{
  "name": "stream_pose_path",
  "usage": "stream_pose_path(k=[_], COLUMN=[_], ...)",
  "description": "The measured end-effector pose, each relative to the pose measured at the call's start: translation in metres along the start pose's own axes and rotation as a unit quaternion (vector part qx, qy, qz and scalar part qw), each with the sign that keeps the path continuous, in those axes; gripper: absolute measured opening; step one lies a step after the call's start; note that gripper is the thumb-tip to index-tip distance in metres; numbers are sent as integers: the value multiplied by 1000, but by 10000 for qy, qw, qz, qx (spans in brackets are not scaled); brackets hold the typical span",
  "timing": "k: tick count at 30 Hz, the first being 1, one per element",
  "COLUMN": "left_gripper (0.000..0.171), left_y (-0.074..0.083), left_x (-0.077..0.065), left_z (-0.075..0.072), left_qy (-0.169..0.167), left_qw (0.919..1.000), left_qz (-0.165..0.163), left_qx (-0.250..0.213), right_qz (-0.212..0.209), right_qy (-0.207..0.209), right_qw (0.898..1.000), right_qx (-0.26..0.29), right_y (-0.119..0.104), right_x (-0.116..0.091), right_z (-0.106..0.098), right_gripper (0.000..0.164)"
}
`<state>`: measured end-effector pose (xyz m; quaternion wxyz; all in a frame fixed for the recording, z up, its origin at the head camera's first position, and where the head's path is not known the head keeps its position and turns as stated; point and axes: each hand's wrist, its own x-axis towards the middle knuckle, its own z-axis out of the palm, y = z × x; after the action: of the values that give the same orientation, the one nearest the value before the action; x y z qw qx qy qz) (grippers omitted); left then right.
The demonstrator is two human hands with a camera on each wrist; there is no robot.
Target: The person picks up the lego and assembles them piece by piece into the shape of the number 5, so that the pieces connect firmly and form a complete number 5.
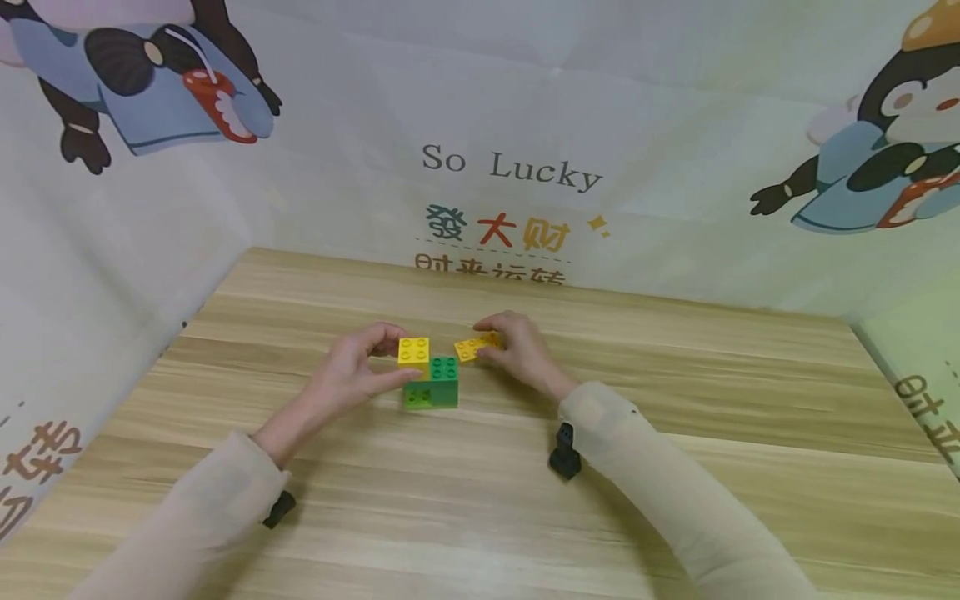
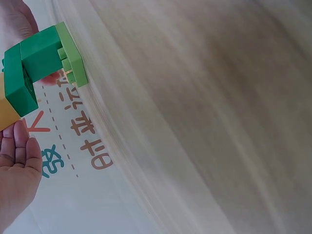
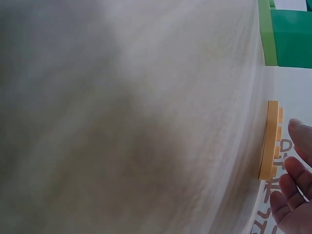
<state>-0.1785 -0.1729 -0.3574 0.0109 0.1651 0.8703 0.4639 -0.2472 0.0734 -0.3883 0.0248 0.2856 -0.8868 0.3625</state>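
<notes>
Thumb and fingers of your left hand (image 1: 351, 364) pinch the yellow block (image 1: 414, 351) atop the left part of the green stack (image 1: 445, 391); a light, steady grip should serve best. Your right hand (image 1: 519, 346) arches over the yellow plate (image 1: 467, 349), just right of that stack, fingers parted near its studs. Close squarely on opposite edges, wrist low, to hold it level.

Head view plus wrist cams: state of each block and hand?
Yellow block: topmost, studs bare.
Two dark green blocks: joined, upper one jutting past the lower.
Light green base: lowest, partly covered, some studs bare.
Orange brick: separate, studs up.
Left hand: holds the yellow block.
Right hand: over the orange brick, seemingly not gripping.
</notes>
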Motion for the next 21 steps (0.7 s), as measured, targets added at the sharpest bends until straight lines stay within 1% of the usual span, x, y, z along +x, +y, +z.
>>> stream_pose_path(k=[3,7,12,21], left_gripper=[40,40,41,41], left_y=[0,-1,-1,-2], left_x=[0,0,0,0], left_z=[0,0,0,0], left_qy=[-2,22,34,56], left_qw=[10000,10000,10000,9999], left_qz=[-6,34,16,101], left_qx=[-8,8,40,81], right_qz=[4,-19,-87,-19], right_qy=[-236,-418,-502,-555], right_qw=[9994,9979,9964,9956], right_qx=[-246,-492,-672,-751], right_y=[1,0,0,-2], right_x=[4,7,8,10], right_z=[1,3,3,4], right_gripper=[36,37,34,30])
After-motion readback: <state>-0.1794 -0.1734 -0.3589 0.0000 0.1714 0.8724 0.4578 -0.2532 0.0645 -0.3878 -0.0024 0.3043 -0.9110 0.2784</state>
